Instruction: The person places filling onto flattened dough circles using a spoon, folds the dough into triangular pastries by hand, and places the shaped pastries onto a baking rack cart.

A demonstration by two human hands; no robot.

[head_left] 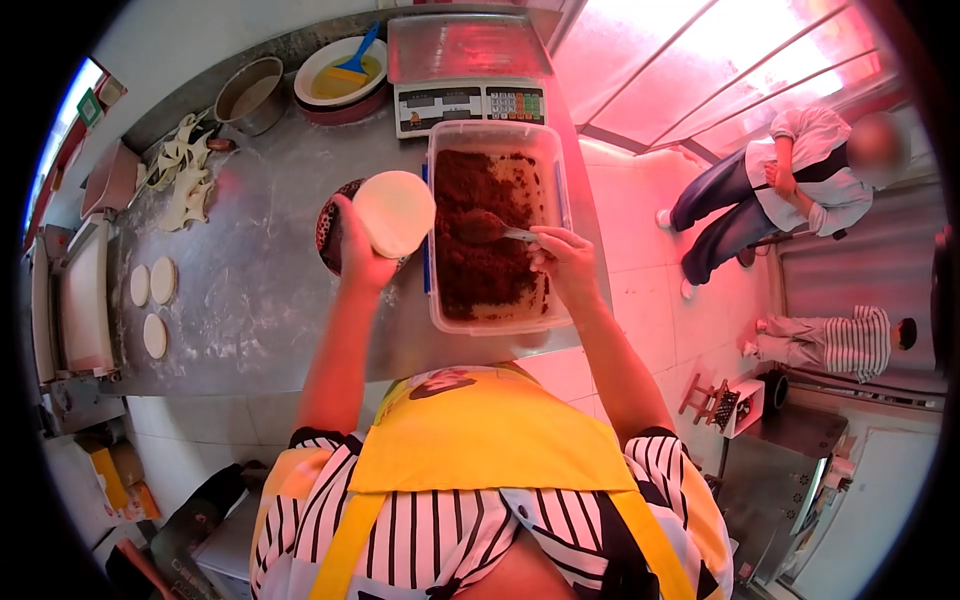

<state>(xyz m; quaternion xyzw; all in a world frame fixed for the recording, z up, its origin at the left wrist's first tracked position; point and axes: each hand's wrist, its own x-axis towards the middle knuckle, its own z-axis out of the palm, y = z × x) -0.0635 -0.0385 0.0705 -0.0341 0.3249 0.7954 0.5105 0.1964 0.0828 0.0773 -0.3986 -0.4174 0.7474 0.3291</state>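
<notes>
My left hand (366,252) holds a round, flat piece of pale dough (395,213) above a dark patterned bowl (325,232), which it partly hides. With its fingers closed on the handle, my right hand (563,258) grips a spoon (515,233). The spoon's bowl is down at a dark reddish-brown crumbly filling (480,275) inside a clear plastic container (500,326). That container stands on the metal table just right of the dough. Three more dough rounds (163,280) lie at the table's left side.
Behind the container is a digital scale (470,104). A white bowl (308,78) holding a blue brush (364,50), a metal pot (252,97) and dough scraps (188,190) line the back left. Two people (815,165) are on the floor area at right.
</notes>
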